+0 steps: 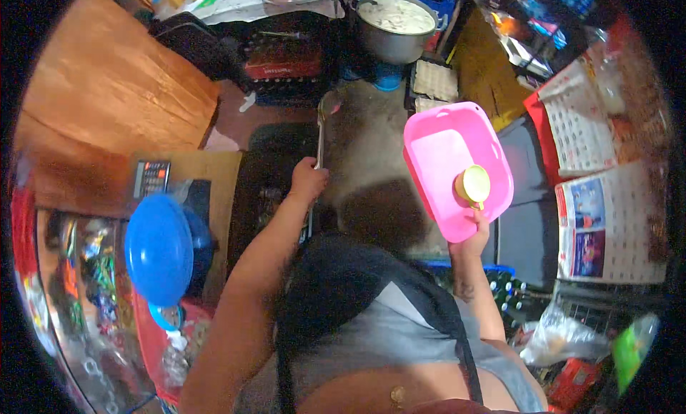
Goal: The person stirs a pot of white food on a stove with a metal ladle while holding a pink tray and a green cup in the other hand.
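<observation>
My left hand (310, 179) is closed around the handle of a long metal ladle (321, 130), whose bowl end points away from me. Held out in my right hand (472, 239) is a pink plastic basin (437, 156), gripped at its near end. A small yellow cup (475, 183) with a handle is inside the basin, near my right thumb; whether the thumb holds its handle I cannot tell. Beyond both hands stands a large metal pot (394, 45) filled nearly to the rim with something whitish.
A blue plastic bowl or lid (159, 249) is at the left by a cardboard surface (228, 167). Bottles in a blue crate (496, 268) stand near my right forearm. Egg trays (435, 80) lie beside the pot, and a red crate (284, 68) is at the back.
</observation>
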`<state>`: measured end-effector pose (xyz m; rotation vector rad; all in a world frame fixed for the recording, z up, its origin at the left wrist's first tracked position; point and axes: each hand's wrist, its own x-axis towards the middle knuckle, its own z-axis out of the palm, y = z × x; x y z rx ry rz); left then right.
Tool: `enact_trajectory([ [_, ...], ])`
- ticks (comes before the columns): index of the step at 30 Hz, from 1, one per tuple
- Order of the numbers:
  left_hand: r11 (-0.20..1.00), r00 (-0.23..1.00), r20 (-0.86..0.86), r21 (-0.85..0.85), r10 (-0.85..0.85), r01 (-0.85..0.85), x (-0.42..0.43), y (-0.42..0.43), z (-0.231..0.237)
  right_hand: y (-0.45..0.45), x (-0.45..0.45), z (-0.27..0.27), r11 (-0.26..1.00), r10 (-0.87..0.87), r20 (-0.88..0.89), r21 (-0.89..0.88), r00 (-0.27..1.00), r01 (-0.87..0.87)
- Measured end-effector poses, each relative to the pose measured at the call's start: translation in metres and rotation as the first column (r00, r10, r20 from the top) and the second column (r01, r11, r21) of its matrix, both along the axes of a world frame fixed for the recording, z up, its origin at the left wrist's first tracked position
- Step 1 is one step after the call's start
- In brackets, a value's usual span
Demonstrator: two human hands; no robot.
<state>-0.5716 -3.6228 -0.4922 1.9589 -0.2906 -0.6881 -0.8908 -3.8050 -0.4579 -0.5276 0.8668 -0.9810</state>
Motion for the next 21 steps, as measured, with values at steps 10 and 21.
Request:
enact_trajectory([
  [10, 0.995, 0.963, 0.266, 0.097, -0.054, 0.029, 0.211, -0.159, -0.011, -0.09, 0.116, 0.004, 0.988, -0.151, -0.129, 0.012, 0.98, 0.154],
  [21, 0.983, 0.765, 0.622, 0.158, -0.171, 0.091, 0.356, -0.315, 0.005, -0.163, 0.19, 0.008, 0.976, -0.203, -0.119, 0.06, 0.972, 0.211],
])
